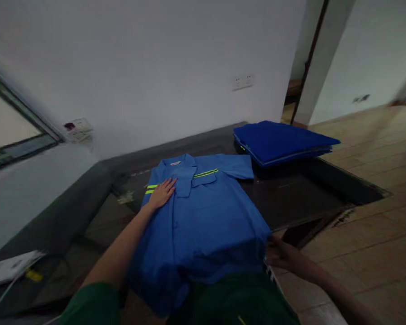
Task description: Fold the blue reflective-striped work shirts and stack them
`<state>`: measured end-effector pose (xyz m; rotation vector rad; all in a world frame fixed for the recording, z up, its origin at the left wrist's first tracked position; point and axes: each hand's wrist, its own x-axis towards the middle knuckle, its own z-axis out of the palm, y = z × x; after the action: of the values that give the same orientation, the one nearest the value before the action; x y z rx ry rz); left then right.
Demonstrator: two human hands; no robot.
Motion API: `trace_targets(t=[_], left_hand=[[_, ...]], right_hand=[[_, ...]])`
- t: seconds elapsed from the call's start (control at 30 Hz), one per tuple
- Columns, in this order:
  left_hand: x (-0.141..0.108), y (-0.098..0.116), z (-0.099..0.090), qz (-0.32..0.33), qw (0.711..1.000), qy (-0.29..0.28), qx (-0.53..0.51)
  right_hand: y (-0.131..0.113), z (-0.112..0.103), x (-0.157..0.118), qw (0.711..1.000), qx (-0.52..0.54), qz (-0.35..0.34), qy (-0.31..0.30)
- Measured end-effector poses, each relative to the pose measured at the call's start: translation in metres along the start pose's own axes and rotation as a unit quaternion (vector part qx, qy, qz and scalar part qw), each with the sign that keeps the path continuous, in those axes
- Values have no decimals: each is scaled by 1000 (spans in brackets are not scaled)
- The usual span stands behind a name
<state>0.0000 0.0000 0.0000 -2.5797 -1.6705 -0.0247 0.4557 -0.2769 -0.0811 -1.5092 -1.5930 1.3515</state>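
A blue short-sleeved work shirt with yellow-green stripes lies front up on a dark table, its collar toward the wall and its hem over the near edge. My left hand rests flat on the shirt's left chest area, beside the front placket, fingers spread. At the lower right corner of the hem is my right hand, in shadow and blurred; whether its fingers grip the cloth is unclear. Part of the shirt's left side is hidden under my left arm.
A stack of folded dark blue cloth sits at the table's back right. The dark table ends near a tiled floor. At the lower left lie a white object, a cable and a yellow item. Sockets are on the wall.
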Motion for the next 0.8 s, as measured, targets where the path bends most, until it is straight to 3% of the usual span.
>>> trace_targets(t=[0.17, 0.43, 0.67, 0.73, 0.8], left_hand=[[4, -4, -1, 9, 1000, -9, -3], [7, -9, 0, 12, 1000, -4, 0], [8, -10, -4, 9, 1000, 2, -30], [15, -1, -16, 3, 999, 30, -42], [28, 24, -31, 10, 992, 102, -67]], right_hand=[[-20, 37, 13, 997, 76, -18, -4], [5, 40, -15, 984, 170, -13, 59], [-7, 37, -41, 969, 238, -22, -60], [-7, 38, -44, 968, 242, -13, -63], [-5, 45, -45, 966, 252, 12, -49]])
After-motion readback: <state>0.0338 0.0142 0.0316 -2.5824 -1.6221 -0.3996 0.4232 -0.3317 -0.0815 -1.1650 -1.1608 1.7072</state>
